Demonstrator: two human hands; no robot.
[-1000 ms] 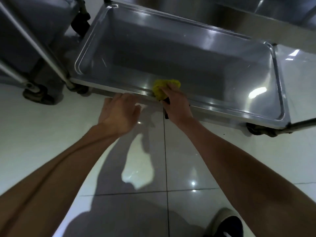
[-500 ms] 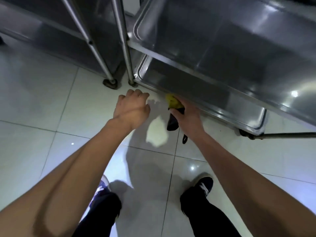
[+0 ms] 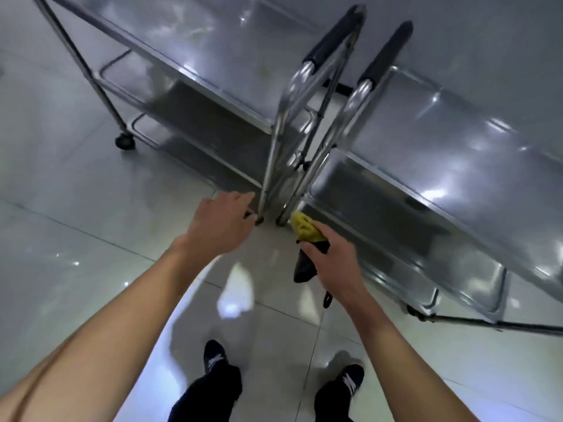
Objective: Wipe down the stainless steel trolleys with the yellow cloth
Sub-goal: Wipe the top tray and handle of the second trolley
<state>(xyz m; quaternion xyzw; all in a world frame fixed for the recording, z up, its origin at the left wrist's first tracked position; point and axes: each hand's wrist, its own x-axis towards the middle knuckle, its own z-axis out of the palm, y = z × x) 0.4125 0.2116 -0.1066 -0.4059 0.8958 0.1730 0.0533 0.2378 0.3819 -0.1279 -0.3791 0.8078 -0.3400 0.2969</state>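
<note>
half a second ago the view sat low by the bottom shelves; now it has risen, and 2 stainless steel trolleys show, the left trolley [image 3: 195, 56] and the right trolley [image 3: 457, 166], handles side by side. the right hand [image 3: 330, 257] grips the yellow cloth [image 3: 303, 228] and a dark item beneath it, the cloth poking out at 11 o'clock, just beside the right trolley's leg. the left hand [image 3: 221, 222], fingers loosely curled and holding nothing, hovers at the cloth's 9 o'clock, near the left trolley's leg.

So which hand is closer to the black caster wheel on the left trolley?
Left. The left hand hovers right of and nearer the camera than the caster wheel; the right hand, gripping the yellow cloth, is farther right.
</note>
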